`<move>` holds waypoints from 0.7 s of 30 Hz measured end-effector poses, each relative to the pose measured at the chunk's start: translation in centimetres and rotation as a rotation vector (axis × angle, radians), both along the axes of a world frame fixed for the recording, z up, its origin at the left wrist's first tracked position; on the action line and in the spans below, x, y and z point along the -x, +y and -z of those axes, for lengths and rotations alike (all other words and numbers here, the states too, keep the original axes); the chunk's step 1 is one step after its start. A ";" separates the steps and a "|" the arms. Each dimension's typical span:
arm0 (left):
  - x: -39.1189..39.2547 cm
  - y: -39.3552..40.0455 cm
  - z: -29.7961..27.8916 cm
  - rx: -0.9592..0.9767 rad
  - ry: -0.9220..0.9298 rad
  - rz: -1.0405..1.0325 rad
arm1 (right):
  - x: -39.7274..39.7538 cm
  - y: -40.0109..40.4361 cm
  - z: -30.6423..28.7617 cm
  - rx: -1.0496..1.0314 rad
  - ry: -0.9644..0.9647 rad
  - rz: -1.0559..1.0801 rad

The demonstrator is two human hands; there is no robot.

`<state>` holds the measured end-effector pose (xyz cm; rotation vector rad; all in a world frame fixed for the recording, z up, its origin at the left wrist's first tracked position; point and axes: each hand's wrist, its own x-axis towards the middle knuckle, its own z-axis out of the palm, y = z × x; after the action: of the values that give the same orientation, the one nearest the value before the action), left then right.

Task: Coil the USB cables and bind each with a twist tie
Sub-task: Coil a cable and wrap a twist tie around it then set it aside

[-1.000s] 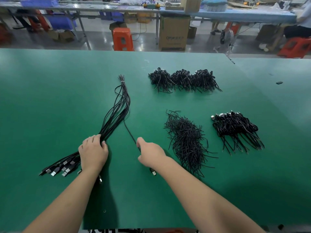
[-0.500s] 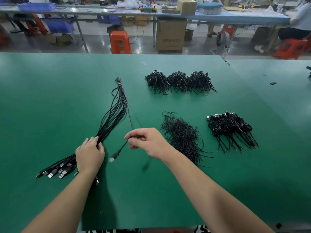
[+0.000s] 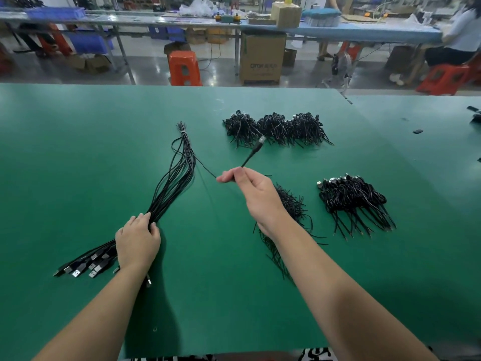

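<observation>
A long bundle of black USB cables (image 3: 173,183) lies on the green table (image 3: 78,152), tied at its far end, plugs fanned out at the near left. My left hand (image 3: 137,241) rests on the bundle near the plugs, fingers laid over the strands. My right hand (image 3: 251,190) is raised above the table and pinches a single black cable (image 3: 253,151) drawn from the bundle; its plug end sticks up and away. A loose pile of black twist ties (image 3: 289,204) lies partly hidden under my right wrist.
Three clumps of coiled, tied cables (image 3: 273,127) sit in a row at the far middle. Another heap of coiled cables (image 3: 354,196) lies to the right. Small black bits lie at the far right. Beyond the table stand stools, boxes and a seated person.
My right hand rose and moved away from me with the single cable; its plug end swung up from the table to point away. My left hand stayed on the bundle.
</observation>
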<state>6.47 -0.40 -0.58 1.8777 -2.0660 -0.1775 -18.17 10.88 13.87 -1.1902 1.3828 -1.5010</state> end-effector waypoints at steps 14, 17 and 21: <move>0.2 -0.4 0.0 -0.028 -0.092 -0.003 | 0.4 2.1 0.0 -0.150 -0.444 -0.234; 2.1 -0.5 -2.6 -0.265 -0.454 -0.015 | 0.3 2.4 1.1 -0.167 -0.373 -0.193; 6.2 0.4 -8.1 -0.247 -0.128 0.307 | -0.3 2.5 2.1 -0.191 -0.265 -0.179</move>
<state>0.28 -0.03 7.52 1.7293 -2.5142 -0.4143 -17.83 13.36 11.79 -0.9332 1.1796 -1.3159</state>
